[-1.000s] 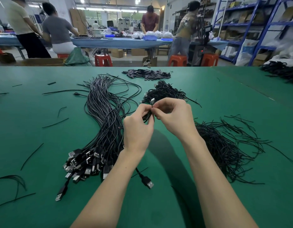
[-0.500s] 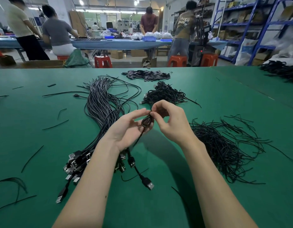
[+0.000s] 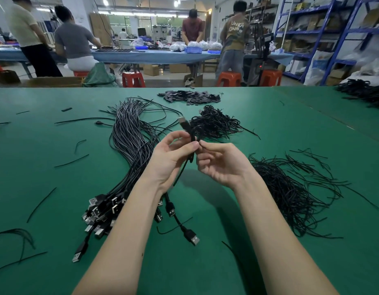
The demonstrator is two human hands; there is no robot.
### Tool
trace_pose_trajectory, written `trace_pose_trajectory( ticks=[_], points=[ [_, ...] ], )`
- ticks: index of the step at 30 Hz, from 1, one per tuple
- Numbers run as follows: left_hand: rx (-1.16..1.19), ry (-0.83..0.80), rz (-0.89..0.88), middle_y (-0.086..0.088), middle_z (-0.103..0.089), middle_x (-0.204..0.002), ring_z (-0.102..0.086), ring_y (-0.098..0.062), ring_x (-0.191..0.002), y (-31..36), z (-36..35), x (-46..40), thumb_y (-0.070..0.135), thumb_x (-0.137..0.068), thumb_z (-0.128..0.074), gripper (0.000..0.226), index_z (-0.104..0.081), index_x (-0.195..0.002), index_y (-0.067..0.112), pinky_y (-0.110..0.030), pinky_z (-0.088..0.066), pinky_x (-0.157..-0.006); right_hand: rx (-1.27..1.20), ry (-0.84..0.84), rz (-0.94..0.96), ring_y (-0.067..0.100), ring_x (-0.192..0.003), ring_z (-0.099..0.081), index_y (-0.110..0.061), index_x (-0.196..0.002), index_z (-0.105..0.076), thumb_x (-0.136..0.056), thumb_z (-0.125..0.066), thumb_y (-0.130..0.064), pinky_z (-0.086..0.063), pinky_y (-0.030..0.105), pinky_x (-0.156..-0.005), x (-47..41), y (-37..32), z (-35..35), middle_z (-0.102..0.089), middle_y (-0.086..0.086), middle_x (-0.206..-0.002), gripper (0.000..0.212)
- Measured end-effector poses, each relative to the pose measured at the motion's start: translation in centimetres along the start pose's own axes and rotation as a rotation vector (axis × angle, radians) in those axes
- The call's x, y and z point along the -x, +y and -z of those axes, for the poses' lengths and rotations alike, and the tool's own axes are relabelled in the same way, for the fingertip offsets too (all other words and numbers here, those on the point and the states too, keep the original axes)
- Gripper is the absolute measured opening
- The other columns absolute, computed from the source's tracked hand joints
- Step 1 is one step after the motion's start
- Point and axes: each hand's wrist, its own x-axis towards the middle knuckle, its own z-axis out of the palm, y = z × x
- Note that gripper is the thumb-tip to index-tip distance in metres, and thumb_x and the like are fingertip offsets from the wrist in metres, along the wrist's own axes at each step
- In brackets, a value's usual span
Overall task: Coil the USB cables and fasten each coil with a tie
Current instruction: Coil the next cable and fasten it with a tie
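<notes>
My left hand (image 3: pixel 170 158) pinches a black USB cable (image 3: pixel 187 129) folded into a narrow coil, its plug pointing up and away. My right hand (image 3: pixel 221 162) pinches the coil at the same spot from the right, fingertip to fingertip with the left. One end of this cable hangs down below my left palm. A big bundle of uncoiled USB cables (image 3: pixel 131 150) lies to the left on the green table (image 3: pixel 269 128), plugs toward me. A heap of thin black ties (image 3: pixel 290 188) lies to the right. Finished coils (image 3: pixel 214 123) are piled just beyond my hands.
A pile of flat black pieces (image 3: pixel 188 96) lies at the far edge. Loose ties (image 3: pixel 71 161) are scattered on the left side. One loose USB plug (image 3: pixel 191 236) lies between my forearms. More black cables (image 3: pixel 367 92) sit far right. People work at a blue table behind.
My hands turned palm-up and rose slightly. The cable's plug now sticks up above my fingers, and the small loop seen before has become a longer folded coil.
</notes>
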Motion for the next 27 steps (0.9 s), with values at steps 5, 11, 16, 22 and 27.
trace_pose_trajectory(
  ticks=[5,11,16,22,27],
  points=[
    [-0.068,0.027,0.023,-0.005,-0.072,-0.085,-0.068,-0.015,-0.078,0.4,0.1,0.1,-0.002,-0.064,-0.076,0.034,-0.063,-0.091,0.013,-0.022,-0.055,-0.08,0.178,0.079,0.021,0.008,-0.06,-0.061,-0.007,-0.092,-0.067,-0.089,-0.068,-0.006,-0.05,0.016,-0.054,-0.3,0.1,0.6,-0.068,0.001,-0.079,0.003],
    [0.097,0.117,0.187,-0.003,-0.072,-0.077,-0.066,-0.011,-0.068,0.2,0.3,-0.3,-0.006,-0.081,-0.067,0.026,-0.06,-0.089,0.017,-0.02,-0.052,-0.07,1.538,0.238,0.806,0.002,-0.09,-0.063,-0.035,-0.113,-0.059,-0.084,-0.079,-0.036,-0.053,0.026,-0.076,-0.2,0.1,1.8,-0.063,-0.021,-0.111,0.035],
    [0.144,0.149,0.259,-0.001,-0.071,-0.071,-0.061,-0.013,-0.072,0.2,0.2,-0.3,-0.005,-0.082,-0.066,0.025,-0.059,-0.085,0.018,-0.022,-0.046,-0.076,1.589,0.277,0.983,0.004,-0.093,-0.061,-0.042,-0.113,-0.053,-0.084,-0.073,-0.047,-0.055,0.033,-0.076,-0.1,0.1,2.0,-0.06,-0.026,-0.112,0.035],
    [0.137,0.171,0.3,-0.002,-0.072,-0.073,-0.062,-0.014,-0.075,0.0,0.4,-0.2,-0.002,-0.076,-0.07,0.027,-0.059,-0.091,0.017,-0.023,-0.048,-0.079,1.517,0.23,1.005,0.006,-0.083,-0.064,-0.033,-0.098,-0.07,-0.09,-0.074,-0.036,-0.055,0.034,-0.07,-0.2,0.2,2.1,-0.07,-0.02,-0.092,0.01],
    [0.152,0.131,0.255,-0.004,-0.071,-0.078,-0.062,-0.016,-0.076,0.0,0.7,0.0,0.002,-0.067,-0.074,0.029,-0.06,-0.088,0.018,-0.027,-0.048,-0.086,0.959,0.178,0.622,0.006,-0.059,-0.062,-0.014,-0.082,-0.072,-0.093,-0.071,-0.013,-0.05,0.022,-0.052,-0.7,1.1,0.6,-0.068,-0.005,-0.068,0.011]
  ],
)
